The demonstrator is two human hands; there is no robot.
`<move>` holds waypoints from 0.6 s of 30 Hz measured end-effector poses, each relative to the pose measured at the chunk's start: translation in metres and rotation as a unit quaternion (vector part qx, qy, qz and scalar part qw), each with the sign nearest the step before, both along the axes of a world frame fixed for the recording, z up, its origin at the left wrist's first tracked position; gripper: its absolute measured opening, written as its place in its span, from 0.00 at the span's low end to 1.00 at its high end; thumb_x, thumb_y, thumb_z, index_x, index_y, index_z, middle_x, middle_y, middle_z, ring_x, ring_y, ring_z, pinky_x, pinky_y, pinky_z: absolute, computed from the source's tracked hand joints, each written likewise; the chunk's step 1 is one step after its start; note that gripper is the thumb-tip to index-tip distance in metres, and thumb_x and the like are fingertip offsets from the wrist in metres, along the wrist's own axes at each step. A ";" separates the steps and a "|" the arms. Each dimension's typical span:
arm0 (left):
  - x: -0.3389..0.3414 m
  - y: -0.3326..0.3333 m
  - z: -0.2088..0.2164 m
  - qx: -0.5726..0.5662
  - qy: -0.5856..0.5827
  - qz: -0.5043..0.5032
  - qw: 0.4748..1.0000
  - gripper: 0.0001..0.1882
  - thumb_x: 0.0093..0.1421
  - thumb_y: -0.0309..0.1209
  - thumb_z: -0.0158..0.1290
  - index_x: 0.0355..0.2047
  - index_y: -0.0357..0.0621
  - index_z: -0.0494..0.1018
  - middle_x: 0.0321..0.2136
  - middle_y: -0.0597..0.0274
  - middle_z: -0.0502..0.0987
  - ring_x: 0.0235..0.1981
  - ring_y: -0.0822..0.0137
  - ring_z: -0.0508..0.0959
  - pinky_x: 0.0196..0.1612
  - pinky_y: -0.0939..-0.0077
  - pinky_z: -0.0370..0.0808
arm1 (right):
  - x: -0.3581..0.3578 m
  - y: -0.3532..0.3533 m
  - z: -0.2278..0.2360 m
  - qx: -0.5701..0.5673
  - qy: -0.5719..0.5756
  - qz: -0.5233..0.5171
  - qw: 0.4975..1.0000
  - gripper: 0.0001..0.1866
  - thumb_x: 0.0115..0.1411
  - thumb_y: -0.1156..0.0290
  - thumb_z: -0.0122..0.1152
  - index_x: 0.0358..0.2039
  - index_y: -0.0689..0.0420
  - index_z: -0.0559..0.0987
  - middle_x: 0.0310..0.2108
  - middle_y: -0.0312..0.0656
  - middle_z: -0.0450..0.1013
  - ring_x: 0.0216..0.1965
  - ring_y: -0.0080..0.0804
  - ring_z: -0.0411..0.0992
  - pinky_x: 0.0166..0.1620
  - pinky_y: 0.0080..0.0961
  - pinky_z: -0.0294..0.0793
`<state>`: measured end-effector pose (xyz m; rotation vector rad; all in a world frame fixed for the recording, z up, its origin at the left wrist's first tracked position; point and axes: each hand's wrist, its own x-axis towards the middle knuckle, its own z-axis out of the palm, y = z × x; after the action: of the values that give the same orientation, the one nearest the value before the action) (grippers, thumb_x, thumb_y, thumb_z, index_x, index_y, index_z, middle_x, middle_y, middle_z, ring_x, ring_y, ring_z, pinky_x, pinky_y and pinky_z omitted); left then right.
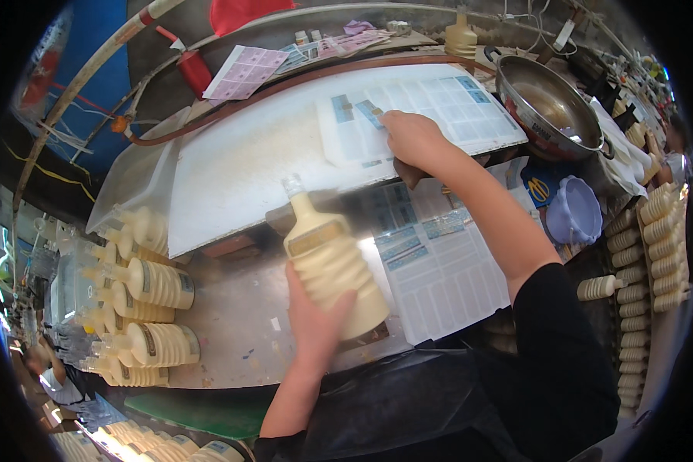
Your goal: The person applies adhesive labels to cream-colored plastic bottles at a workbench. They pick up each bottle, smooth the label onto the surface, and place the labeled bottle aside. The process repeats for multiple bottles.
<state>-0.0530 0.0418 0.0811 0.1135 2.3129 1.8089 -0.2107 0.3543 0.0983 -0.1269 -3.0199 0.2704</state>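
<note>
My left hand [316,316] is wrapped round the lower body of a cream-coloured ribbed bottle [335,266], tilted with its clear neck pointing away from me. A gold-toned label strip runs across the bottle's shoulder. Farther off to the right, my right hand [416,138] pinches a small blue label [370,112] over a backing sheet of labels [439,115] on the white board [231,169]. Something brown, partly hidden, shows beneath my right palm. A second label sheet [446,277], mostly peeled, lies on the metal table [239,308] beside the bottle.
Several similar bottles [162,344] lie stacked at the left, by a clear plastic bin [142,162]. A wide metal pan [550,108] and a lavender bucket [575,209] stand at the right. Pink printed sheets [246,71] and a red bottle [195,73] sit behind the board.
</note>
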 end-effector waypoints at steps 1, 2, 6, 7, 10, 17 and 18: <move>0.000 -0.001 -0.001 0.005 -0.005 0.000 1.000 0.55 0.51 0.33 0.64 0.74 0.36 0.45 0.62 0.46 0.67 0.60 0.57 0.73 0.62 0.65 0.71 | -0.010 0.000 0.001 0.001 -0.034 0.005 0.999 0.14 0.62 0.75 0.51 0.44 0.58 0.81 0.42 0.52 0.80 0.44 0.52 0.79 0.44 0.46 0.78; -0.001 -0.001 -0.002 0.016 -0.011 -0.002 1.000 0.55 0.51 0.33 0.64 0.74 0.36 0.45 0.62 0.46 0.67 0.60 0.57 0.73 0.62 0.65 0.71 | -0.014 0.001 0.001 0.007 -0.054 0.000 0.999 0.14 0.62 0.75 0.51 0.44 0.59 0.81 0.42 0.52 0.80 0.44 0.52 0.79 0.44 0.45 0.79; -0.001 -0.004 -0.010 0.041 -0.006 0.011 0.999 0.53 0.51 0.32 0.65 0.73 0.38 0.49 0.59 0.46 0.71 0.58 0.56 0.75 0.60 0.63 0.74 | -0.009 -0.009 0.005 0.059 -0.166 0.005 0.984 0.14 0.62 0.75 0.51 0.45 0.60 0.80 0.46 0.50 0.80 0.43 0.51 0.80 0.44 0.45 0.79; 0.000 -0.005 -0.013 0.041 0.001 0.019 0.999 0.52 0.51 0.32 0.66 0.72 0.38 0.50 0.57 0.46 0.73 0.57 0.55 0.77 0.59 0.62 0.75 | 0.003 -0.014 0.001 0.064 -0.144 0.018 0.987 0.14 0.61 0.75 0.51 0.46 0.60 0.80 0.48 0.50 0.79 0.43 0.51 0.80 0.44 0.45 0.79; 0.002 -0.008 -0.021 0.029 0.013 0.025 0.999 0.53 0.50 0.31 0.66 0.72 0.39 0.50 0.58 0.45 0.72 0.57 0.55 0.76 0.59 0.62 0.75 | 0.058 -0.020 -0.012 0.050 0.039 0.054 0.997 0.16 0.61 0.76 0.52 0.48 0.62 0.78 0.53 0.50 0.77 0.41 0.51 0.80 0.43 0.44 0.80; 0.005 -0.004 -0.013 -0.001 0.012 0.026 1.000 0.52 0.54 0.36 0.62 0.73 0.36 0.48 0.62 0.45 0.66 0.61 0.55 0.71 0.64 0.62 0.68 | 0.098 -0.028 -0.032 0.070 0.156 0.081 0.982 0.14 0.58 0.79 0.57 0.46 0.60 0.78 0.49 0.48 0.78 0.35 0.47 0.80 0.38 0.38 0.80; 0.007 -0.005 -0.017 0.003 0.028 0.043 0.999 0.51 0.54 0.34 0.62 0.73 0.35 0.48 0.62 0.43 0.67 0.61 0.54 0.72 0.63 0.61 0.70 | 0.096 -0.024 -0.039 0.083 0.188 0.100 0.973 0.13 0.58 0.79 0.57 0.45 0.59 0.79 0.47 0.47 0.79 0.35 0.46 0.80 0.37 0.37 0.80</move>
<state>-0.0461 0.0370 0.0639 0.0669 2.3856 1.8756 -0.1142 0.3306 0.0589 0.2200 -2.6601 0.0470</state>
